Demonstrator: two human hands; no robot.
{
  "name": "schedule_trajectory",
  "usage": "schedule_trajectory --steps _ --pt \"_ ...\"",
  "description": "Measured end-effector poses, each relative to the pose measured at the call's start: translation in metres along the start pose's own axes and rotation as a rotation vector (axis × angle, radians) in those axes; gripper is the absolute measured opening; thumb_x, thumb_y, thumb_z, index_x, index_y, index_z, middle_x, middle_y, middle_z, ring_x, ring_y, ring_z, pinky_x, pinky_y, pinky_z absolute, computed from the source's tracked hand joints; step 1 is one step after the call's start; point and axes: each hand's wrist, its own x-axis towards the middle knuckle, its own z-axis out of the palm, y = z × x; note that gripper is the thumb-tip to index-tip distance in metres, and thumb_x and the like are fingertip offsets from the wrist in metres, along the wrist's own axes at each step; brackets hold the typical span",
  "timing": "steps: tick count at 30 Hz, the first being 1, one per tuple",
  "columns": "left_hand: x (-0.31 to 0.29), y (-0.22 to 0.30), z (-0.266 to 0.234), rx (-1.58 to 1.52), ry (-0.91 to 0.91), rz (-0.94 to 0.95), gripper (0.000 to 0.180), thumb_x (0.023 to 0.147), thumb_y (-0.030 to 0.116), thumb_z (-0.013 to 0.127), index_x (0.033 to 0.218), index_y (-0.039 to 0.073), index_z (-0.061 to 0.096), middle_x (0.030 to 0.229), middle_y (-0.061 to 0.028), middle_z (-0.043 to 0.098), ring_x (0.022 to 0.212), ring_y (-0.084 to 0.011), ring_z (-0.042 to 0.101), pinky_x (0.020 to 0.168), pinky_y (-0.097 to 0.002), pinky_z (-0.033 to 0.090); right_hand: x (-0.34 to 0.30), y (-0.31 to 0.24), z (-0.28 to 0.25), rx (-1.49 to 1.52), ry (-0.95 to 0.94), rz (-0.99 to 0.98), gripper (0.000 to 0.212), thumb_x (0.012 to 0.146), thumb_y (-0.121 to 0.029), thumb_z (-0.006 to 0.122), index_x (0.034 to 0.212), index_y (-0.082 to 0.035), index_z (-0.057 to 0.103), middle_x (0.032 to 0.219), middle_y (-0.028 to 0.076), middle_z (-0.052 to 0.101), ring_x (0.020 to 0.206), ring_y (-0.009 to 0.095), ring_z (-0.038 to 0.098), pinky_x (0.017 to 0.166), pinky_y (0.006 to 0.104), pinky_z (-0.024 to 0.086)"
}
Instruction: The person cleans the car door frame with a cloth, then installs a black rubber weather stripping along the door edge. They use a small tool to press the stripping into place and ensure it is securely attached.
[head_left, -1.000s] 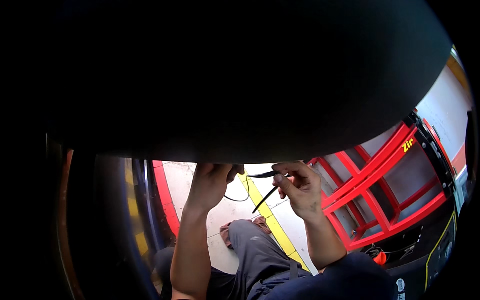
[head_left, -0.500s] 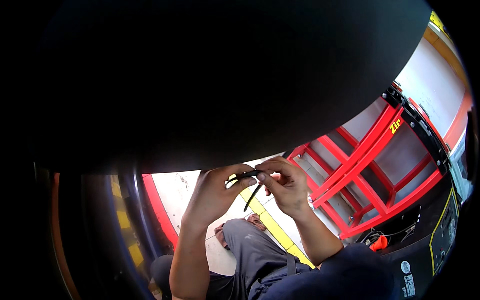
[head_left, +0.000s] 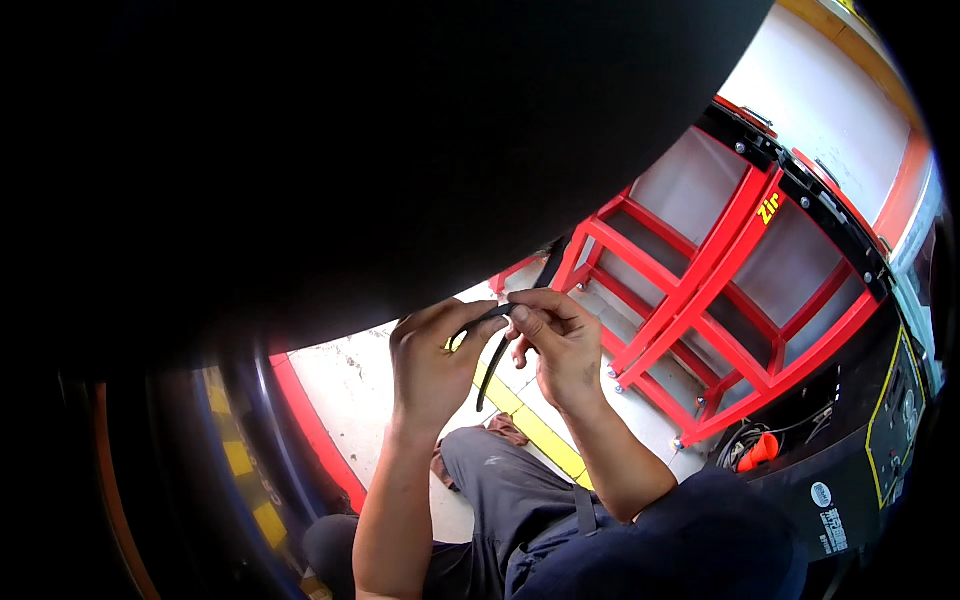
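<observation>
A thin, flexible black strip [head_left: 487, 374] is pinched between my two hands. It could be a cable, a hose or rubber trim; its kind cannot be made out. My left hand [head_left: 428, 355] grips it between thumb and fingers. Close beside it, my right hand [head_left: 563, 345] holds the same strip between thumb and forefinger, with its other fingers curled. One end dangles down between the hands in a slight curve. Both hands are raised above my knee, just under a large dark shape [head_left: 350, 180] that fills the upper view.
Red metal frames [head_left: 690, 300] stand on the right. In front of them is a black machine [head_left: 850, 480] with an orange cone-shaped piece [head_left: 758, 452] and coiled black cables. A yellow line [head_left: 545, 440] crosses the pale floor. A brown cloth [head_left: 508, 430] lies by my knee.
The view has shifted, so the red frames sit further left and higher. Both hands appear slightly higher, still pinching the strip, whose dangling end hangs a little straighter.
</observation>
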Motion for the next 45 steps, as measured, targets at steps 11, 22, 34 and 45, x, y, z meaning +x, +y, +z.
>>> schedule_trajectory --steps 11,22,34,45 --pt "0.006 0.006 0.021 0.021 0.168 0.019 0.014 0.078 0.004 0.085 0.092 0.005 0.082 0.082 -0.0055 0.069 0.077 -0.0185 0.061 0.070 -0.0320 0.048 0.016 -0.020 -0.021 -0.134 0.148 -0.037 0.012 0.096 0.000 0.071 0.107 0.006 0.072 0.092 0.009 0.068 0.075 0.013 0.066 0.054 0.0243 0.053" --pt "0.016 -0.010 0.028 -0.040 0.218 -0.008 0.019 0.085 0.004 0.081 0.105 0.002 0.080 0.096 -0.0065 0.072 0.086 -0.0164 0.065 0.079 -0.0303 0.050 0.033 -0.002 -0.014 -0.659 0.224 -0.436 0.018 0.089 -0.003 0.077 0.107 -0.006 0.078 0.096 0.007 0.070 0.073 0.013 0.065 0.055 0.0256 0.048" --pt "0.008 -0.029 0.057 -0.110 0.309 0.030 0.019 0.085 0.001 0.079 0.104 0.001 0.077 0.104 -0.0092 0.071 0.086 -0.0221 0.065 0.079 -0.0339 0.052 0.035 0.005 0.008 -0.585 0.425 -0.426 0.015 0.088 -0.004 0.079 0.098 -0.003 0.068 0.089 0.007 0.070 0.065 0.015 0.066 0.051 0.0275 0.047" --pt "0.014 -0.018 0.064 0.016 0.319 0.073 0.020 0.088 0.000 0.078 0.108 0.002 0.078 0.097 -0.0060 0.068 0.074 -0.0132 0.059 0.062 -0.0268 0.046 0.046 0.005 0.003 -0.783 0.413 -0.605 0.015 0.085 0.001 0.080 0.095 -0.001 0.069 0.080 0.007 0.063 0.058 0.012 0.056 0.051 0.0261 0.041"
